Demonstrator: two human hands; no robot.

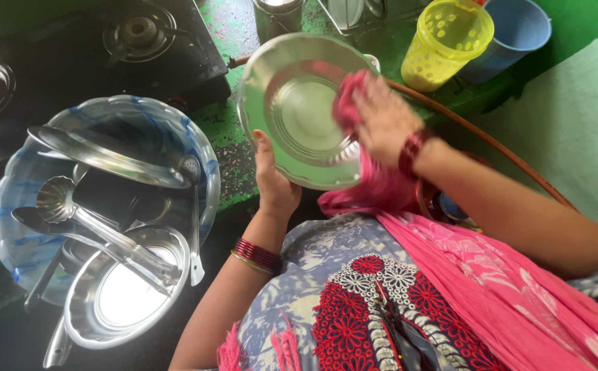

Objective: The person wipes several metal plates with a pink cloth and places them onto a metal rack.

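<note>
My left hand (273, 182) grips the lower rim of a round steel plate (292, 110), holding it tilted up in front of me. My right hand (381, 120) presses a pink cloth (374, 185) against the plate's right inner side; the cloth hangs down from my hand and joins the pink scarf over my shoulder. Red bangles sit on both wrists.
A blue-and-white plastic tub (17, 206) at the left holds steel plates, ladles (93, 220) and spoons. A black gas stove (134, 41) stands behind it. A yellow perforated cup (446, 45), a blue mug (512, 34) and a steel container (278, 17) stand on the green counter. A brown hose (491, 141) runs across it.
</note>
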